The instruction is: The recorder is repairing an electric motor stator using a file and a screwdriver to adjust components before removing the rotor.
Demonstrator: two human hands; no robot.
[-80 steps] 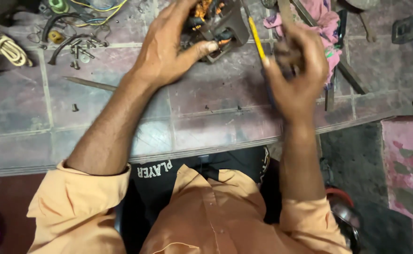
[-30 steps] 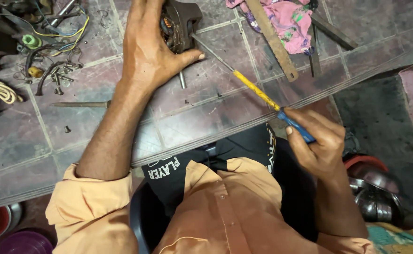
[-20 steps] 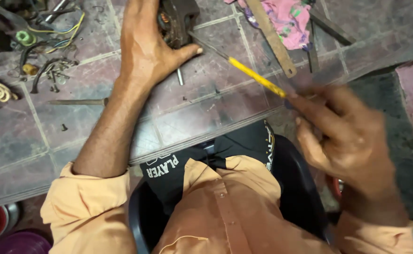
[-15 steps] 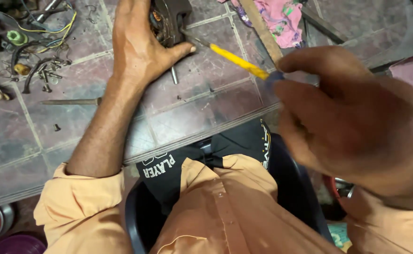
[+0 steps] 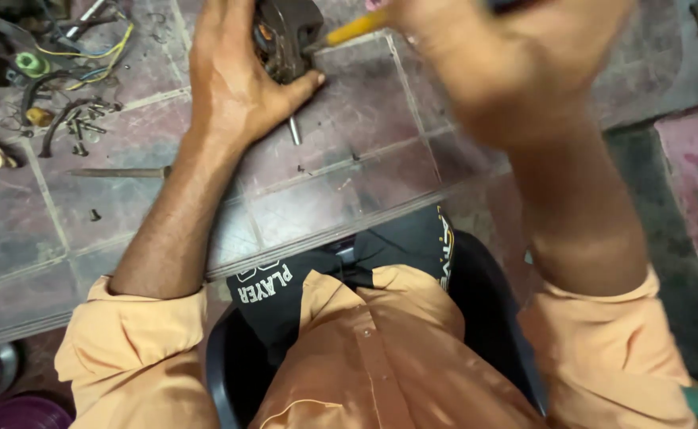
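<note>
Now both hands worked on a small dark metal motor point(image 5: 285, 36) at the far edge of the tiled bench point(image 5: 349, 171).
The left hand point(image 5: 234, 79) was closed around the motor; the right hand point(image 5: 500, 63), blurred, gripped a yellow-shafted screwdriver point(image 5: 354, 28) whose tip touched it.

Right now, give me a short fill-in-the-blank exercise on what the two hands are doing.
1. The left hand holds a small dark ____ part on the tiled surface.
2. The right hand holds a screwdriver with a ____ shaft.
3. The person's shirt is ____.

Missing words: motor; yellow; orange
</note>
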